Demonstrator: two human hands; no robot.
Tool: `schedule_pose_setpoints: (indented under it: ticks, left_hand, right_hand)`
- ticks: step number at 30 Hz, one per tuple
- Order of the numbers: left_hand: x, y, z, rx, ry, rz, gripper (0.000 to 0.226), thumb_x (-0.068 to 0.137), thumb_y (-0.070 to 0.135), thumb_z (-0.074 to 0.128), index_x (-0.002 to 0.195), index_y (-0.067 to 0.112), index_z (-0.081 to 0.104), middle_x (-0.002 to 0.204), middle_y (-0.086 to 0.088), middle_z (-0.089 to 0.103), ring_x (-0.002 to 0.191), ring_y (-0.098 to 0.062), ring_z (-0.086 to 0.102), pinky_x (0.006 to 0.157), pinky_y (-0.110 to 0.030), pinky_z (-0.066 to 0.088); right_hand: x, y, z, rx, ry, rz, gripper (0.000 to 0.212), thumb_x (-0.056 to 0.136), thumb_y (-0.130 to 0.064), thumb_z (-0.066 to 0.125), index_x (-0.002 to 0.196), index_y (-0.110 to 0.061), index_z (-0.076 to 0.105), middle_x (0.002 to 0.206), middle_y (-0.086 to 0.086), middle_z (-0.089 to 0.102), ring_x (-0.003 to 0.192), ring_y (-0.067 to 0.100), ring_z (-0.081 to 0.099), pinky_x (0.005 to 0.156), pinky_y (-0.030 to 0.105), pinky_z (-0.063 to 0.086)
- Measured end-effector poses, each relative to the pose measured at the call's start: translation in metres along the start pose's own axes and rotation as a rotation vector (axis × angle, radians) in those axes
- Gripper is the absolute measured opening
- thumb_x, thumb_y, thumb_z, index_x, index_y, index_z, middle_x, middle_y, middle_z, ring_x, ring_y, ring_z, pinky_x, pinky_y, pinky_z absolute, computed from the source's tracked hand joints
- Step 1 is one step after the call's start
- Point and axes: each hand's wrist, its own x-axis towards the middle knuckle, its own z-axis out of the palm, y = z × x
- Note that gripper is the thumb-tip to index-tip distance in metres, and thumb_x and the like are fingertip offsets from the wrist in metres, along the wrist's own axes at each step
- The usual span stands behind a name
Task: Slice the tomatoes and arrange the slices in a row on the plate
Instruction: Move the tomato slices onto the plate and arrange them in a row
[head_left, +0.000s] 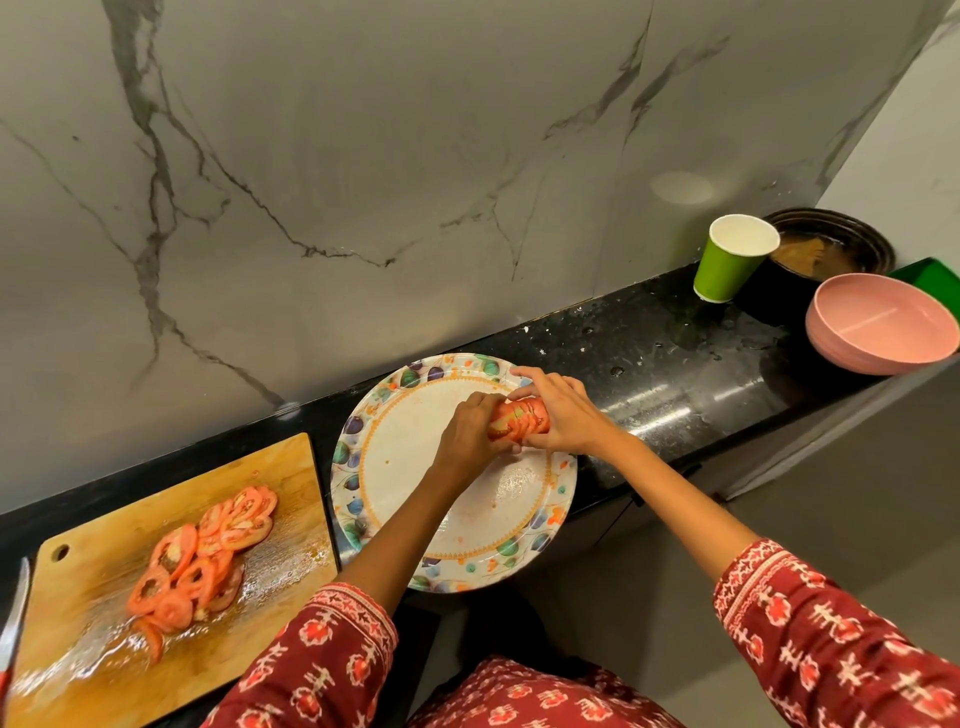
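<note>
A stack of tomato slices (519, 422) is held together over the far right part of the flowered plate (363, 467), pressed between both hands. The left hand (470, 431) grasps its near left end and the right hand (563, 415) is curled around its far right side. I judge that the cutting is finished and the arranging begins now: the next move asks to lower the stack and fan the slices out in a line, gently, because they are wet and slippery. More slices (208, 556) wait in a heap on the wooden cutting board (78, 639) at the left, with a knife (13, 618) just beside it. A green cup (727, 267) and a pink bowl (883, 325) stand far right. I can read no writing anywhere.
</note>
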Motion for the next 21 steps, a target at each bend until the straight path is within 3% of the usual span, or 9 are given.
schedule_pose_setpoints:
  ticks: [13, 21]
  left_hand:
    - [-0.001, -0.002, 0.003, 0.047, -0.025, -0.007, 0.083, 0.072, 0.04, 0.075, 0.14, 0.02, 0.033, 0.142, -0.006, 0.039, 0.126, -0.022, 0.04, 0.103, -0.033, 0.039]
    - [0.007, 0.005, 0.007, 0.058, -0.014, -0.025, 0.07, 0.079, 0.036, 0.07, 0.137, 0.019, 0.037, 0.138, -0.006, 0.043, 0.122, -0.022, 0.043, 0.1, -0.035, 0.042]
  right_hand:
    - [-0.005, 0.005, -0.006, 0.005, 0.021, 0.048, 0.089, 0.069, -0.027, 0.076, 0.141, -0.025, 0.024, 0.129, -0.007, 0.051, 0.124, 0.016, 0.037, 0.108, 0.039, 0.018]
    - [-0.005, 0.011, -0.016, 0.023, -0.02, 0.081, 0.087, 0.07, -0.018, 0.072, 0.142, -0.022, 0.023, 0.125, -0.009, 0.057, 0.124, 0.018, 0.039, 0.105, 0.039, 0.02]
